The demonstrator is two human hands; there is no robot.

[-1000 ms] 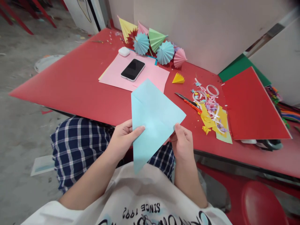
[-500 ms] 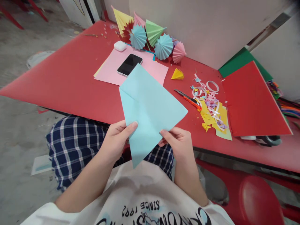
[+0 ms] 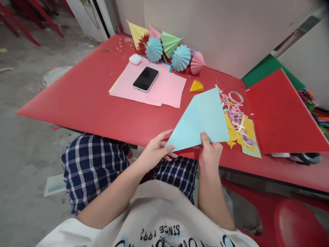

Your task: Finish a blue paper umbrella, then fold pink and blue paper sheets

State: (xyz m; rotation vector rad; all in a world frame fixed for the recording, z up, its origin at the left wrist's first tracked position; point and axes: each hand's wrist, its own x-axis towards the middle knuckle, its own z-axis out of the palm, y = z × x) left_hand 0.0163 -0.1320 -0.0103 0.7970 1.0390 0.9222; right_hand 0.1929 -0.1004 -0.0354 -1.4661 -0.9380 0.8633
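A sheet of light blue paper (image 3: pixel 202 120) is held above the front edge of the red table, its narrow corner toward my left hand. My left hand (image 3: pixel 159 147) pinches that corner between thumb and fingers. My right hand (image 3: pixel 209 151) grips the lower edge farther right, thumb on top and fingers hidden beneath. Behind the sheet, pink paper (image 3: pixel 171 87) lies on the table with a phone (image 3: pixel 146 79) on it. A small folded yellow paper piece (image 3: pixel 196 86) rests just beyond the sheet's far edge.
Pleated paper umbrellas (image 3: pixel 180 57) stand against the wall. Paper scraps (image 3: pixel 238 113) and a tape roll (image 3: pixel 235 97) lie right of the sheet, beside a large red board (image 3: pixel 285 116). A white case (image 3: pixel 135 59) sits at the pink paper's corner. A red stool (image 3: pixel 295 219) stands lower right.
The blue paper has turned and moved right, uncovering the phone and now covering the orange cutter. My left hand has shifted right to the narrow corner; my right hand has moved slightly right.
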